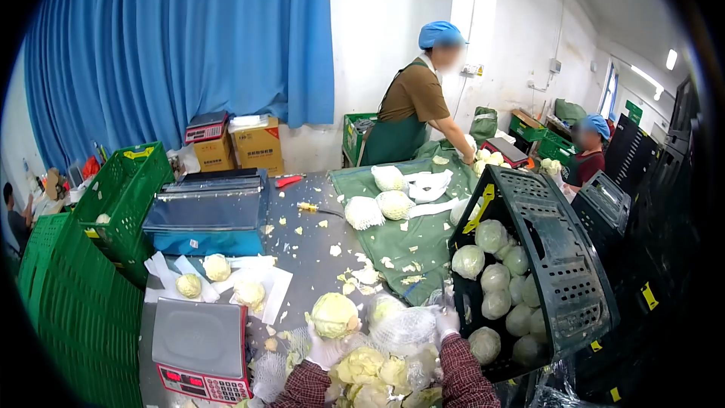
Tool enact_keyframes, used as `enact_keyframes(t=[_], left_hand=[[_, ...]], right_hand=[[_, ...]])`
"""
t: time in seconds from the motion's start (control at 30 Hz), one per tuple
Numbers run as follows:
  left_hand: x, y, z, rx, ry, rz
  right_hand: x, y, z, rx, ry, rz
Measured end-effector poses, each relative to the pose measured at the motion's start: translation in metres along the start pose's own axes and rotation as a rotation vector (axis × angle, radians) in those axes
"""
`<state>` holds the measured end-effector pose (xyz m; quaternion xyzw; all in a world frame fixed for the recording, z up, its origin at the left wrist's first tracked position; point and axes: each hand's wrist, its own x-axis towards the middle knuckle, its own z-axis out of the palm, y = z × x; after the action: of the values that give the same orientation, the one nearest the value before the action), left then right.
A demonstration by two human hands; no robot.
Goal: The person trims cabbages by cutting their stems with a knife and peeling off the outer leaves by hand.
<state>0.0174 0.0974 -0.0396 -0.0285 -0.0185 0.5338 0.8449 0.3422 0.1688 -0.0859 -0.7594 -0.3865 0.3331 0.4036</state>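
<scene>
My left hand (325,349), in a white glove, is closed around the underside of a pale cabbage (334,314) in front of me. My right hand (447,320), also gloved, is at the near edge of the green cloth, beside the dark crate's opening. Its fingers look closed, but what they hold is hard to make out. Touching it on the left is a white foam net (404,331), bunched over what looks like another cabbage. Loose cabbage leaves (368,366) are heaped between my forearms.
A tilted dark crate (563,257) with wrapped cabbages stands at right. A scale (198,338) sits at left, near cabbages on white nets. Netted cabbages (394,205) lie on green cloth (377,245). Across the table, a co-worker (411,106) reaches toward cabbages. Green crates (124,189) stand left.
</scene>
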Motion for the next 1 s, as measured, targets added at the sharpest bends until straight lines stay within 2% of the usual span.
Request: enact_keyframes(t=[0.07, 0.13, 0.17, 0.2, 0.27, 0.3, 0.33, 0.4, 0.43, 0.47, 0.5, 0.53, 0.57, 0.6, 0.63, 0.67, 0.7, 0.73, 0.77, 0.8, 0.83, 0.87, 0.9, 1.0], left_hand=[[-0.013, -0.005, -0.012, 0.064, 0.049, 0.014], [-0.024, -0.015, -0.024, 0.205, 0.132, 0.013], [-0.032, -0.031, -0.014, 0.335, 0.304, 0.045], [-0.043, -0.041, -0.012, 0.327, 0.323, 0.031], [-0.065, -0.059, -0.011, 0.372, 0.409, -0.088], [-0.076, -0.062, -0.01, 0.382, 0.573, -0.222], [-0.086, -0.052, -0.024, 0.373, 0.589, -0.226], [-0.113, -0.018, -0.059, 0.82, 0.564, -0.55], [-0.12, -0.012, -0.031, 1.193, 0.773, -0.403], [-0.12, -0.009, -0.016, 1.188, 0.786, -0.404], [-0.12, -0.006, -0.004, 1.485, 0.798, -0.14], [-0.12, -0.004, 0.001, 1.768, 0.79, 0.151], [-0.111, -0.002, -0.005, 1.96, 0.618, 0.274], [-0.106, -0.007, -0.011, 1.959, 0.632, 0.279], [-0.097, -0.015, -0.014, 2.123, 0.59, 0.28], [-0.089, -0.02, -0.012, 2.288, 0.537, 0.277], [-0.085, -0.02, -0.007, 2.23, 0.583, 0.186], [-0.08, -0.02, 0.001, 2.23, 0.574, 0.182], [-0.076, -0.023, 0.008, 2.284, 0.609, 0.124], [-0.072, -0.027, 0.011, 2.335, 0.644, 0.067], [-0.069, -0.032, 0.009, 2.329, 0.638, 0.061], [-0.066, -0.036, 0.008, 2.404, 0.585, 0.192], [-0.064, -0.038, 0.007, 2.473, 0.53, 0.326], [-0.056, -0.042, -0.011, 2.293, 0.517, 0.244]], right_hand=[[-0.031, -0.048, -0.02, -0.531, 0.432, -0.474], [-0.066, -0.095, -0.023, -0.261, 0.391, -0.801], [-0.096, -0.116, -0.021, -0.209, 0.129, -0.723], [-0.125, -0.129, -0.013, -0.151, -0.127, -0.631], [-0.163, -0.125, 0.008, -0.278, -0.571, -0.593], [-0.167, -0.096, 0.027, -0.345, -0.617, -0.622], [-0.169, -0.066, 0.044, -0.409, -0.667, -0.656], [-0.18, -0.059, 0.051, -0.38, -0.709, -0.639], [-0.183, -0.059, 0.054, -0.355, -0.737, -0.641], [-0.186, -0.059, 0.055, -0.353, -0.749, -0.635], [-0.188, -0.06, 0.058, -0.382, -0.744, -0.65], [-0.189, -0.061, 0.06, -0.412, -0.74, -0.672], [-0.192, -0.063, 0.06, -0.41, -0.751, -0.678], [-0.197, -0.064, 0.057, -0.404, -0.655, -0.684], [-0.201, -0.067, 0.053, -0.398, -0.555, -0.689], [-0.203, -0.066, 0.048, -0.396, -0.557, -0.693], [-0.206, -0.061, 0.039, -0.369, -0.516, -0.635], [-0.209, -0.056, 0.03, -0.343, -0.47, -0.573], [-0.212, -0.052, 0.02, -0.322, -0.359, -0.752], [-0.218, -0.045, 0.016, -0.331, -0.357, -0.744], [-0.223, -0.037, 0.013, -0.513, -0.393, -0.704], [-0.228, -0.03, 0.01, -0.692, -0.428, -0.658], [-0.234, -0.026, 0.012, -0.7, -0.361, -0.759], [-0.243, -0.021, 0.015, -0.75, -0.303, -0.756]])
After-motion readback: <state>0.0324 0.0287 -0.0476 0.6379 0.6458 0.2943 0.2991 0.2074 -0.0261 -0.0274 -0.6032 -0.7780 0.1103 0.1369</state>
